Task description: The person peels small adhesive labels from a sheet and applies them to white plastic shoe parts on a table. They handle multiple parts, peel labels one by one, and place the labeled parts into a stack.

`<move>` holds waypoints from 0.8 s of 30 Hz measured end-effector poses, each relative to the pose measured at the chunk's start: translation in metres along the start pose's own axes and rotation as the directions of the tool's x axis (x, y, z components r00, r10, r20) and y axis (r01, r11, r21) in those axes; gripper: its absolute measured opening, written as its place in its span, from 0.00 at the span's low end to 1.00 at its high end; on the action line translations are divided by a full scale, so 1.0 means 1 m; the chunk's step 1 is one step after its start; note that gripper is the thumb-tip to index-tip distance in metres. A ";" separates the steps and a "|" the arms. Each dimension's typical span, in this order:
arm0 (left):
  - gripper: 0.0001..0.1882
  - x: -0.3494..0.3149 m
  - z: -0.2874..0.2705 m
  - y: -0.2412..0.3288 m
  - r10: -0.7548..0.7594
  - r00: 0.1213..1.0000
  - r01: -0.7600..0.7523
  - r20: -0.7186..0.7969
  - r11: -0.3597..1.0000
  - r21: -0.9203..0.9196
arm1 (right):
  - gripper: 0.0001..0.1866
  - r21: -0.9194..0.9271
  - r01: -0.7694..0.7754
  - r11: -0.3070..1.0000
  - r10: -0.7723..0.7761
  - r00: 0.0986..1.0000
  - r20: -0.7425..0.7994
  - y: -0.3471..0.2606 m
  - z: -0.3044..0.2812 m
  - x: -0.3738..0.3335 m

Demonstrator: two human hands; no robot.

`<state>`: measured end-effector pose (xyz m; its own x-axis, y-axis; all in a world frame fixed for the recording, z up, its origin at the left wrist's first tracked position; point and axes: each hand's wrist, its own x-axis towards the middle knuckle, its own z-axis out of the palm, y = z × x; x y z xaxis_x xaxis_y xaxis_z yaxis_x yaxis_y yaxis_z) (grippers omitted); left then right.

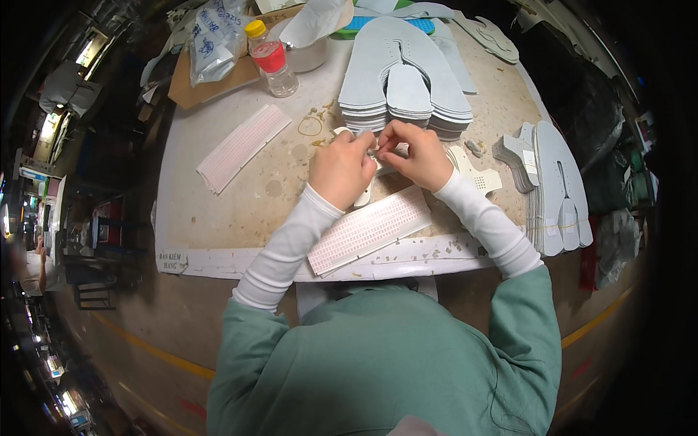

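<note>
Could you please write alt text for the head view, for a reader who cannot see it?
A person's left-hand grip and right-hand grip are close together over pale cut pieces on a worktable; anything held is too small to make out. Beyond them is a stack of grey arch-shaped pieces; pink-patterned sheets lie in front and to the left.

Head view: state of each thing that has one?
Left hand: fingers bent, grip unclear
Right hand: fingers bent, grip unclear
Near pink-printed sheets: lying flat
Left pink-printed sheets: lying flat
Large grey cutouts: stacked
Right-side grey cutouts: stacked
Bottle: capped
Plastic bag: crumpled
</note>
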<state>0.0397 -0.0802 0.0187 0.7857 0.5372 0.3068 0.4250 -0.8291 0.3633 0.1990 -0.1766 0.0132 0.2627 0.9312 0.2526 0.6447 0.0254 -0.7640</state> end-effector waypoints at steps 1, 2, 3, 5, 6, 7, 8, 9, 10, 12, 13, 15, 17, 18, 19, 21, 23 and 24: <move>0.16 -0.002 0.000 0.001 0.013 1.000 -0.014 -0.011 1.000 -0.015 | 0.10 -0.094 0.068 0.993 -0.069 0.998 -0.009 0.001 0.002 -0.001; 0.17 -0.003 0.001 0.002 0.017 1.000 -0.018 -0.016 0.999 -0.032 | 0.09 -0.186 0.135 0.973 -0.140 0.990 -0.009 0.001 0.003 -0.002; 0.17 -0.004 0.001 0.003 0.019 1.000 -0.020 -0.022 0.999 -0.025 | 0.09 -0.271 0.207 0.940 -0.219 0.976 -0.016 0.002 0.004 -0.003; 0.18 -0.005 0.002 0.003 0.010 1.000 -0.010 -0.020 1.000 -0.016 | 0.11 -0.322 0.223 0.920 -0.242 0.970 -0.018 0.004 0.006 -0.002; 0.18 -0.005 0.001 0.001 0.021 1.000 -0.022 -0.023 0.999 -0.046 | 0.12 -0.345 0.232 0.909 -0.257 0.966 -0.027 0.005 0.005 -0.002; 0.18 -0.004 0.000 -0.001 0.033 0.999 -0.035 -0.027 0.997 -0.075 | 0.12 -0.351 0.231 0.907 -0.271 0.960 -0.067 0.005 0.004 -0.001; 0.19 -0.003 -0.001 -0.004 0.042 0.999 -0.045 -0.028 0.994 -0.104 | 0.12 -0.357 0.230 0.905 -0.285 0.952 -0.108 0.006 0.002 0.000; 0.18 -0.002 -0.003 -0.007 0.045 0.999 -0.046 -0.014 0.990 -0.134 | 0.13 -0.363 0.212 0.907 -0.278 0.950 -0.142 0.007 0.000 0.000; 0.18 0.000 -0.005 -0.010 0.045 0.999 -0.043 0.003 0.986 -0.163 | 0.17 -0.371 0.195 0.908 -0.254 0.960 -0.117 0.007 -0.003 0.001; 0.20 0.003 -0.009 -0.014 0.029 0.998 -0.017 0.055 0.977 -0.212 | 0.19 -0.285 0.274 0.919 -0.319 0.940 -0.124 0.006 -0.005 0.000; 0.23 0.005 -0.011 -0.016 0.015 0.996 0.006 0.089 0.973 -0.232 | 0.21 -0.246 0.282 0.927 -0.319 0.940 -0.124 0.005 -0.005 0.000; 0.28 0.005 -0.017 -0.017 -0.023 0.987 0.080 0.160 0.930 -0.358 | 0.22 -0.141 0.274 0.951 -0.284 0.957 -0.059 0.003 -0.006 -0.001; 0.34 0.002 -0.025 -0.019 -0.042 0.974 0.162 0.221 0.814 -0.558 | 0.22 -0.187 0.360 0.914 -0.369 0.929 -0.016 0.002 -0.005 0.000; 0.39 0.002 -0.032 -0.023 -0.029 0.962 0.192 0.270 0.777 -0.600 | 0.20 -0.210 0.351 0.912 -0.356 0.934 0.015 0.001 -0.006 0.000; 0.37 -0.001 -0.039 -0.028 -0.030 0.961 0.205 0.276 0.749 -0.630 | 0.19 -0.229 0.387 0.893 -0.394 0.919 0.017 -0.001 -0.007 0.000; 0.34 -0.010 -0.054 -0.038 -0.046 0.952 0.248 0.302 0.689 -0.680 | 0.17 -0.283 0.378 0.881 -0.382 0.923 0.042 -0.004 -0.010 0.001; 0.27 -0.027 -0.069 -0.049 -0.032 0.948 0.211 0.315 0.807 -0.552 | 0.16 -0.309 0.406 0.860 -0.434 0.901 -0.024 -0.009 -0.019 -0.001; 0.25 -0.036 -0.075 -0.054 -0.023 0.936 0.214 0.352 0.829 -0.517 | 0.15 -0.325 0.403 0.856 -0.441 0.896 -0.049 -0.013 -0.024 -0.002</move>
<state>-0.0452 -0.0426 0.0540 0.8837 0.4670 -0.0307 0.2885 -0.4919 0.8214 0.2077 -0.1870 0.0365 -0.0135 0.8059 0.5920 0.8906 0.2788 -0.3592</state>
